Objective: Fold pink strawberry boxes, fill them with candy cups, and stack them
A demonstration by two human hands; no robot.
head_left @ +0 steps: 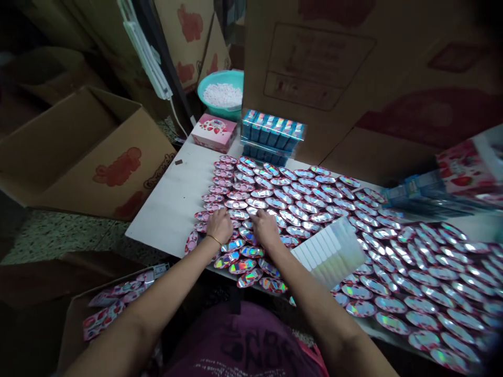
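Both arms are reaching in from the bottom edge. The left hand (220, 225) and right hand (266, 229) are lying palm-down mid-frame, close together.

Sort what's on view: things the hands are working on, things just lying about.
In hand: shiny oval packets, under the left hand and right hand, on the white table.
Lying about: pink box, blue packs, teal bowl, open carton.
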